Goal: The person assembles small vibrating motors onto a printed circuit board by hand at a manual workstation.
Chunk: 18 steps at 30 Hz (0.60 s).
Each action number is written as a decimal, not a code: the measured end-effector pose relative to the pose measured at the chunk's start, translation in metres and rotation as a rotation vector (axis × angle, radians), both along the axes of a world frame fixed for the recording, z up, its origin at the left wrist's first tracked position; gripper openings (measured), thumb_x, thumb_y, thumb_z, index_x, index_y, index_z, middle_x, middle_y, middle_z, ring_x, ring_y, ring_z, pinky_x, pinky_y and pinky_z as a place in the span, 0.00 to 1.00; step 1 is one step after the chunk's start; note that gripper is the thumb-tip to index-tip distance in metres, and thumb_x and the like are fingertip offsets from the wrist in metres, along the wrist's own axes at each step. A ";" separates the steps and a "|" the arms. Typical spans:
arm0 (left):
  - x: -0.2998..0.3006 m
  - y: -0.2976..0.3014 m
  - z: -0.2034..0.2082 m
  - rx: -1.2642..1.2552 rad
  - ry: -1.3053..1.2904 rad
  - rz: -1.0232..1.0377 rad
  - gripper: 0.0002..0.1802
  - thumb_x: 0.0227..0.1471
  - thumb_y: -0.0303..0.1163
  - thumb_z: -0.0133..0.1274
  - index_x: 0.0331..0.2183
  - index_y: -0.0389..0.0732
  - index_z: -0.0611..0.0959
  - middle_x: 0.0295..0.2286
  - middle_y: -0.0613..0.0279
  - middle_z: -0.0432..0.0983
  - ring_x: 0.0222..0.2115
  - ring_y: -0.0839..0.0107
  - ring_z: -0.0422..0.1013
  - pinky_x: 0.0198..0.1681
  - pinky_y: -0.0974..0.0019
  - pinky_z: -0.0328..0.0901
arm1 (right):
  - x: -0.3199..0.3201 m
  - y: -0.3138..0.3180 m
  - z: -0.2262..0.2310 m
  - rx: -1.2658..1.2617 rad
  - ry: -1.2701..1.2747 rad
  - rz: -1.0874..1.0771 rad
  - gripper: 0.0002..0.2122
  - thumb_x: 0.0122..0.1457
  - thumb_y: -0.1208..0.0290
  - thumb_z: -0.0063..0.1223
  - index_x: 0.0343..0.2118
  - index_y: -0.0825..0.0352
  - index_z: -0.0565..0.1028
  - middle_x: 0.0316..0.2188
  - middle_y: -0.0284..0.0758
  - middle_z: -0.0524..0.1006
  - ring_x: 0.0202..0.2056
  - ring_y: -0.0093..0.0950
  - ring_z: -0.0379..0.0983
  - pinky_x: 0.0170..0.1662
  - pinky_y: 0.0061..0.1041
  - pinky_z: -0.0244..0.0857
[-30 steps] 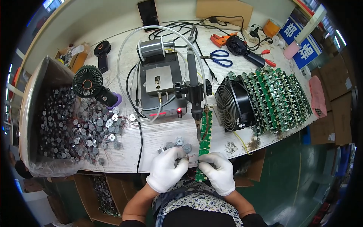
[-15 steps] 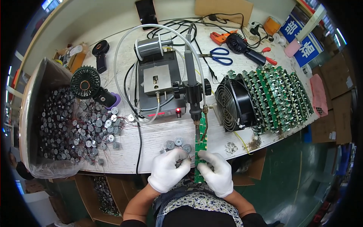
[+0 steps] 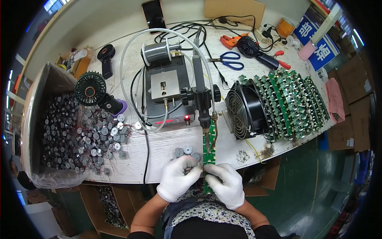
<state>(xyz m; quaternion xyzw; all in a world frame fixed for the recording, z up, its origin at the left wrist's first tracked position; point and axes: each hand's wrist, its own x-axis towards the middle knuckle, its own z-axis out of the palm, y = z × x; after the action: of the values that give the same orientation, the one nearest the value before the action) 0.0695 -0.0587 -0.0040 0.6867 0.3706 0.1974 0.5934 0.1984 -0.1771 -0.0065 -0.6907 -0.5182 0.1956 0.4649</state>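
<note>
A long green circuit board strip (image 3: pixel 209 154) lies lengthwise in front of me, under the tip of a soldering iron (image 3: pixel 204 107) clamped upright in a holder. My left hand (image 3: pixel 178 180), in a white glove, is closed in a pinch at the board's left edge. What it pinches is too small to make out. My right hand (image 3: pixel 225 184), also gloved, reaches across the board from the right. Its thumb and forefinger are closed near the left fingertips, covering part of the strip, and whatever is between them is hidden. Several small round motors (image 3: pixel 187 149) stand beyond my left hand.
A large box (image 3: pixel 34 131) of wired motors spills onto the table at left. Behind the board sits a soldering unit (image 3: pixel 169 85) with a solder spool (image 3: pixel 157 52). A black fan (image 3: pixel 248 109) and rows of circuit boards (image 3: pixel 292 103) stand at right; blue-handled scissors (image 3: pixel 230 59) lie farther back.
My right fingertips have shifted left and slightly nearer to me, meeting the left fingertips. The board has moved a little left. My left hand has hardly moved.
</note>
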 end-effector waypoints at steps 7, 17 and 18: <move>0.006 0.006 -0.009 0.250 -0.057 -0.030 0.06 0.46 0.26 0.56 0.28 0.34 0.78 0.22 0.59 0.77 0.23 0.78 0.71 0.28 0.72 0.66 | -0.007 0.000 -0.003 -0.148 0.639 -0.216 0.26 0.50 0.78 0.58 0.53 0.75 0.63 0.37 0.41 0.76 0.34 0.24 0.76 0.36 0.22 0.71; 0.012 0.010 0.010 -0.291 -0.015 0.019 0.07 0.49 0.28 0.53 0.28 0.33 0.76 0.26 0.65 0.75 0.27 0.81 0.67 0.31 0.74 0.64 | -0.003 0.009 0.002 -0.113 0.646 -0.219 0.30 0.50 0.79 0.56 0.56 0.75 0.58 0.35 0.42 0.76 0.32 0.23 0.75 0.34 0.20 0.71; 0.012 0.010 0.007 -0.288 -0.016 0.018 0.07 0.49 0.28 0.53 0.28 0.33 0.76 0.26 0.65 0.75 0.27 0.81 0.67 0.31 0.74 0.64 | -0.003 0.010 0.002 -0.110 0.645 -0.219 0.30 0.50 0.79 0.56 0.56 0.75 0.58 0.35 0.42 0.76 0.32 0.23 0.75 0.34 0.20 0.71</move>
<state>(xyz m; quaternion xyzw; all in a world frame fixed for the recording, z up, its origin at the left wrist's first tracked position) 0.0816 -0.0484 0.0031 0.5896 0.3965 0.1530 0.6868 0.1953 -0.1676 -0.0044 -0.6688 -0.2561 0.3806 0.5851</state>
